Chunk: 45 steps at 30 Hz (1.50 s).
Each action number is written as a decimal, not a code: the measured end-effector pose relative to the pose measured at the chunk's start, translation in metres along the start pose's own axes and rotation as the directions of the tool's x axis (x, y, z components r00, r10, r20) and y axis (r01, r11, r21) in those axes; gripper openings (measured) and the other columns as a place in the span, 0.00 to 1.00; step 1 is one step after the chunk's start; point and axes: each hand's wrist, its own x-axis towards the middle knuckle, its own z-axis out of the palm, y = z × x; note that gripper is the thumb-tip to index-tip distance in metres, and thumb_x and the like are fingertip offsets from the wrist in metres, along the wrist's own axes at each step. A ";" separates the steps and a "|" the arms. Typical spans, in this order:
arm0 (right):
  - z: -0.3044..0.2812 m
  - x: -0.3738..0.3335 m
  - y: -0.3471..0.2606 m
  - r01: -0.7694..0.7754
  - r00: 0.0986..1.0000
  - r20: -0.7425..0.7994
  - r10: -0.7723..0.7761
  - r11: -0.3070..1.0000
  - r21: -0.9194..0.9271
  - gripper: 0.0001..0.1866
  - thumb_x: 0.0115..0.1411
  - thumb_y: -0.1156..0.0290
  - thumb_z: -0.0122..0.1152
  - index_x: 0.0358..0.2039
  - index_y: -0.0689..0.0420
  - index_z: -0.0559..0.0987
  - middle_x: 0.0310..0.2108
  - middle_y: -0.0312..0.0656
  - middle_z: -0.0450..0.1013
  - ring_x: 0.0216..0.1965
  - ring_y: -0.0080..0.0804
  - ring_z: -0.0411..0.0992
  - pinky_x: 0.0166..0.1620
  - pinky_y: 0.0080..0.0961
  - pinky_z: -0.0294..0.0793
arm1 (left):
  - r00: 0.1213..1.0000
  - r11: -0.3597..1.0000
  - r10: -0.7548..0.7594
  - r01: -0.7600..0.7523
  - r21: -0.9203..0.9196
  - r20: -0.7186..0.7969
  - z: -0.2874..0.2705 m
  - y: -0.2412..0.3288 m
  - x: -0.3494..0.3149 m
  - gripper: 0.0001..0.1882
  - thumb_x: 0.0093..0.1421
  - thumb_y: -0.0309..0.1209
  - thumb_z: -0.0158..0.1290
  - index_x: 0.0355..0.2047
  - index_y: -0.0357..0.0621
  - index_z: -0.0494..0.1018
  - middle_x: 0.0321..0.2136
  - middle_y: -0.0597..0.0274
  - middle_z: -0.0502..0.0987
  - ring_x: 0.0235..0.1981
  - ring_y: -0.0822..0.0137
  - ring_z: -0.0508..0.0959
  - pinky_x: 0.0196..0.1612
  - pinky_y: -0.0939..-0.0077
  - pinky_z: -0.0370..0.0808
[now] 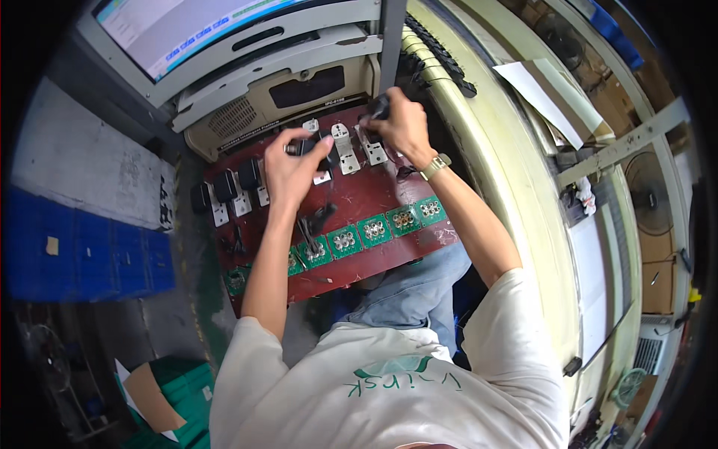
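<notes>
Over the back of a dark red board point(299, 282), my left hand point(288, 173) is closed around a black power adapter point(308, 145), above one of the white socket plates. My right hand point(407, 126), further right, grips a black object point(380, 107) that looks like another adapter; my fingers partly cover it. Between my hands stands a bare white socket plate point(345, 153), and another socket plate point(374, 152) is just below my right hand. To the left, several black adapters point(226, 184) are plugged into similar plates. Dark cables point(318, 218) hang below my left hand.
A row of green circuit boards point(344, 241) with metal contacts runs along the board's near edge. Behind stand a beige computer case point(299, 90) and a monitor point(209, 30). A pale yellow conveyor edge point(486, 150) borders the right. Blue bins point(82, 254) stand left.
</notes>
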 end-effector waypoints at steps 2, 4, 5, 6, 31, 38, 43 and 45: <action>-0.024 -0.011 0.011 -0.117 0.993 -0.002 0.118 0.984 0.138 0.25 0.60 0.63 0.76 0.49 0.62 0.74 0.28 0.49 0.80 0.27 0.48 0.82 0.31 0.42 0.80 | 0.999 0.989 -0.031 0.029 0.145 0.009 0.014 0.001 0.029 0.22 0.54 0.35 0.76 0.44 0.36 0.83 0.31 0.52 0.84 0.27 0.64 0.85 0.25 0.69 0.89; -0.047 -0.032 0.025 -0.253 0.966 0.042 0.254 0.909 0.332 0.27 0.62 0.64 0.75 0.54 0.63 0.74 0.28 0.45 0.79 0.25 0.40 0.80 0.32 0.37 0.79 | 0.993 0.964 -0.102 0.085 0.251 0.056 0.030 0.003 0.051 0.20 0.56 0.35 0.75 0.43 0.35 0.83 0.31 0.54 0.82 0.29 0.63 0.84 0.28 0.67 0.90; -0.057 -0.042 0.032 -0.313 0.947 0.068 0.314 0.850 0.424 0.28 0.64 0.65 0.75 0.57 0.64 0.74 0.28 0.43 0.79 0.24 0.36 0.79 0.32 0.34 0.79 | 0.988 0.947 -0.135 0.106 0.305 0.076 0.039 0.006 0.060 0.20 0.57 0.35 0.74 0.43 0.35 0.83 0.32 0.55 0.81 0.29 0.63 0.84 0.29 0.67 0.90; -0.063 -0.051 0.039 -0.366 0.924 0.101 0.369 0.778 0.511 0.29 0.65 0.65 0.74 0.60 0.65 0.74 0.28 0.41 0.79 0.23 0.32 0.78 0.32 0.31 0.79 | 0.981 0.925 -0.169 0.125 0.358 0.093 0.044 0.006 0.065 0.19 0.57 0.35 0.74 0.42 0.34 0.83 0.32 0.56 0.80 0.30 0.63 0.83 0.31 0.66 0.90; -0.004 -0.016 0.075 0.214 0.977 0.041 -0.210 0.963 -0.165 0.33 0.61 0.79 0.59 0.69 0.62 0.72 0.48 0.64 0.75 0.42 0.59 0.76 0.47 0.47 0.80 | 0.952 0.989 -0.132 0.110 0.095 0.276 -0.043 0.037 0.014 0.39 0.58 0.34 0.72 0.66 0.33 0.68 0.44 0.47 0.74 0.41 0.58 0.82 0.40 0.61 0.84; 0.015 -0.015 0.077 0.220 0.973 -0.015 -0.228 0.953 -0.209 0.32 0.62 0.79 0.59 0.68 0.60 0.73 0.46 0.60 0.73 0.42 0.57 0.74 0.45 0.47 0.80 | 0.912 0.464 0.343 -0.375 0.803 0.227 -0.036 -0.001 0.036 0.35 0.50 0.28 0.71 0.61 0.43 0.77 0.47 0.47 0.72 0.40 0.47 0.81 0.43 0.55 0.83; 0.003 -0.015 0.083 0.251 0.967 0.012 -0.253 0.952 -0.173 0.31 0.62 0.80 0.59 0.68 0.58 0.74 0.47 0.59 0.73 0.43 0.55 0.74 0.45 0.46 0.80 | 0.871 0.346 0.345 -0.464 0.816 0.349 -0.013 -0.018 0.053 0.34 0.46 0.26 0.70 0.58 0.48 0.79 0.49 0.48 0.71 0.37 0.42 0.80 0.44 0.53 0.82; 0.002 -0.014 0.079 0.266 0.964 0.045 -0.262 0.944 -0.195 0.31 0.62 0.79 0.60 0.67 0.58 0.75 0.46 0.58 0.74 0.42 0.55 0.74 0.46 0.45 0.80 | 0.855 0.251 0.281 -0.504 0.827 0.436 -0.006 -0.026 0.064 0.35 0.46 0.25 0.69 0.58 0.47 0.79 0.47 0.49 0.71 0.37 0.42 0.79 0.44 0.51 0.81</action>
